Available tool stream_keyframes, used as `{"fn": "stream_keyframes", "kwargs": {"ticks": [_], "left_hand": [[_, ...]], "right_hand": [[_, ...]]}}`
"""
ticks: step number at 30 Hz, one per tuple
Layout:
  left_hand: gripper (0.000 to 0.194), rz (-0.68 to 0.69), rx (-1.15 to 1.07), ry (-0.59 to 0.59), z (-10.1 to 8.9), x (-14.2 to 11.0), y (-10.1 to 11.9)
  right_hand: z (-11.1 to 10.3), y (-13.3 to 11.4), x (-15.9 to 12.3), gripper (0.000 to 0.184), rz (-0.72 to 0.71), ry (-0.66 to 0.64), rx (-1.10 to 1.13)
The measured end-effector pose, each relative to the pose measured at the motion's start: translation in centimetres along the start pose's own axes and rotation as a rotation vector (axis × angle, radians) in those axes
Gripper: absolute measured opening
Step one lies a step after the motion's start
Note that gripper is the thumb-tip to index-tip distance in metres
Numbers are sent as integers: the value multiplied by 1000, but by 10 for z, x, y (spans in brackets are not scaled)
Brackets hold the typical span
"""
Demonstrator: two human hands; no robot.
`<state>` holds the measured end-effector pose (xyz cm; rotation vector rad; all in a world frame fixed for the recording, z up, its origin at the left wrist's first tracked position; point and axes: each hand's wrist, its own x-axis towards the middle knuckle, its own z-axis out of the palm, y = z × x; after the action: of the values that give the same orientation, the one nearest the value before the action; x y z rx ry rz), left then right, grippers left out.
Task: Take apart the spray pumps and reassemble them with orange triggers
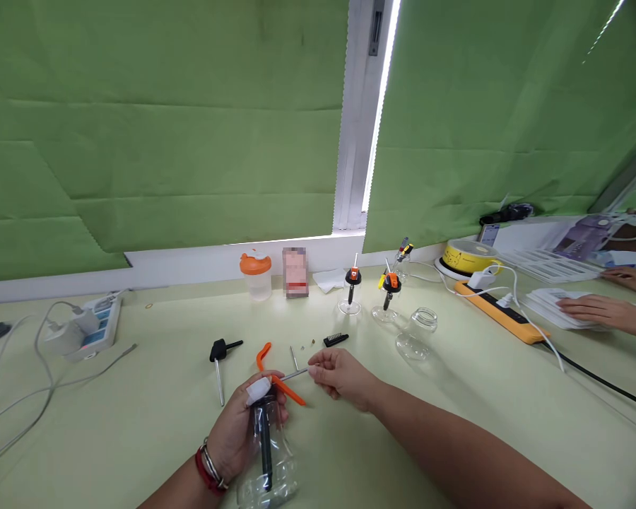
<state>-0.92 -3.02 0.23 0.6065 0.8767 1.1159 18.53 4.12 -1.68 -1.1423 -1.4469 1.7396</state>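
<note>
My left hand (238, 431) grips a clear plastic bottle (270, 459) by its neck; a black tube runs down inside it and an orange lever (289, 390) sticks out at the top. My right hand (342, 375) pinches the end of a thin metal rod (295, 373) that reaches into the bottle's top. On the table just beyond lie a loose orange lever (263, 353), a black pump piece with a metal stem (220, 357), a small black ridged part (336, 340) and a short metal pin (293, 355).
Two assembled pump bottles (386, 300) and a bare clear bottle (417, 332) stand at right of centre. An orange-lidded cup (256, 274) sits by the wall. A power strip with cables (87, 325) lies left, an orange power strip (501, 311) right. Another person's hands (598, 311) rest far right.
</note>
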Motion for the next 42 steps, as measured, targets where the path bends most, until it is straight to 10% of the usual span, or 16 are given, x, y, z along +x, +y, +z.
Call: {"fn": "stream_keyframes", "kwargs": {"ticks": [28,37,42], "left_hand": [[22,-58,-78,40,-1,-1,4],[23,98,-75,77,-8,-1,8],[23,147,-60,36,-12,-1,8]], "right_hand": [[-5,-4,7,19,-129,64,-60],[-14,-6,28,15,-291,179,-1247],[-3,-5,44,16,-246,141,-1431]]}}
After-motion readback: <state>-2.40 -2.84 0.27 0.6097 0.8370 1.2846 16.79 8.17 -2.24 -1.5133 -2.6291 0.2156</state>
